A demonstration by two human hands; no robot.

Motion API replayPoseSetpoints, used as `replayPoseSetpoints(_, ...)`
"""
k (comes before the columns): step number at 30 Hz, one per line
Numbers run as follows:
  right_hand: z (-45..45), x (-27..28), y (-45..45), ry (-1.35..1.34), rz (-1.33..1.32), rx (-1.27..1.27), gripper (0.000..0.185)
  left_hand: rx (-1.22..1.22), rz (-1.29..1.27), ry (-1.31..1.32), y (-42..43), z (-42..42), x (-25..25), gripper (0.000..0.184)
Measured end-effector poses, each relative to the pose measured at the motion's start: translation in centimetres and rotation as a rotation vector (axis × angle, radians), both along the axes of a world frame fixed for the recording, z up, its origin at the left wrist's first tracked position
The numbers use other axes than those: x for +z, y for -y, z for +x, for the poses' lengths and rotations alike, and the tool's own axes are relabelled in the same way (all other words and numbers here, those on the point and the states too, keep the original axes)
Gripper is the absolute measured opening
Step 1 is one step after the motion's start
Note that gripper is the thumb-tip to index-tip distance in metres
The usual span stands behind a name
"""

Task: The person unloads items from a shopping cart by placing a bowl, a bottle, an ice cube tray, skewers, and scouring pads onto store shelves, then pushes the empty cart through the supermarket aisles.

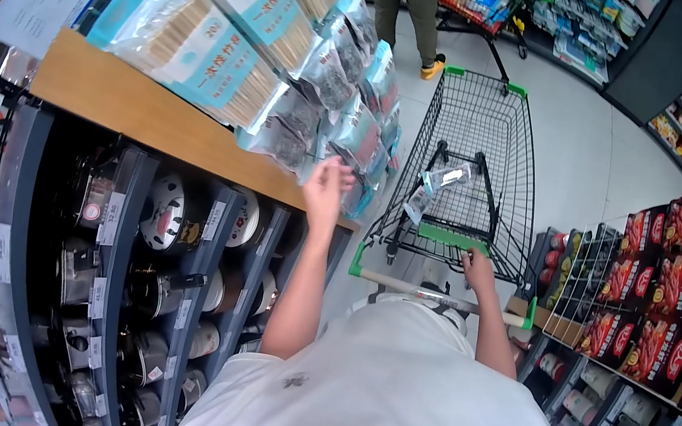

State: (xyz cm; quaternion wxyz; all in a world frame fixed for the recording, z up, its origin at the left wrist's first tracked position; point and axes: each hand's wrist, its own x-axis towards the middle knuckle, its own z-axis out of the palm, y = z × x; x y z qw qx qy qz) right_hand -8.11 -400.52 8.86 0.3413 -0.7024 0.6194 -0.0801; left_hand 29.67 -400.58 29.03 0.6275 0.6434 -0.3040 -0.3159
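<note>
My left hand is raised at the hanging blue-and-clear packets on the left display. Its fingers are bent but apart, close against the lower packets, and no packet is seen held in them. My right hand is over the rear of the shopping cart, just beyond its handle and beside the green seat flap. Those fingers are curled in, and whatever they may hold is hidden. Inside the cart lies a clear-and-blue packet.
Packs of bamboo chopsticks hang above a wooden ledge at left. Pots and lidded pans fill the shelves below. Red-and-black boxes are stacked at right. A person stands ahead near another cart.
</note>
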Motion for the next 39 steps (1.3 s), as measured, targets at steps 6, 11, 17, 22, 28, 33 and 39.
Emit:
replayPoseSetpoints(6, -0.4, -0.1, -0.3, -0.060, -0.024, 0.019, 0.028, -0.400, 0.572, 0.713, -4.2, -1.7, -16.3, 0.045)
replayPoseSetpoints(11, -0.4, 0.6, -0.1, 0.003, 0.023, -0.003, 0.027, -0.475, 0.916, 0.454, -6.0, -3.4, -18.6, 0.045)
replayPoseSetpoints(17, 0.0, 0.8, 0.7, -0.049, 0.069, -0.029, 0.025, -0.506, 0.958, 0.766, -4.4, -4.4, -17.9, 0.046)
replayPoseSetpoints(22, 1.0, 0.5, 3.8, -0.228, 0.203, -0.001, 0.024, -0.553, 0.960, 0.784, -2.9, -4.4, -18.6, 0.047)
replayPoseSetpoints(28, 4.8, -4.4, 8.2, -0.173, 0.232, 0.138, 0.026, -0.540, 0.975, 0.768, -1.7, -4.9, -18.1, 0.039)
replayPoseSetpoints(33, 10.8, -14.7, 10.2, -0.008, 0.337, 0.346, 0.032, -0.525, 0.987, 0.748, -2.0, -4.5, -18.9, 0.034)
replayPoseSetpoints(39, 18.8, -25.1, 10.5, -0.189, 0.642, 0.402, 0.045, -0.531, 1.089, 0.717, -1.2, -4.7, -18.5, 0.034)
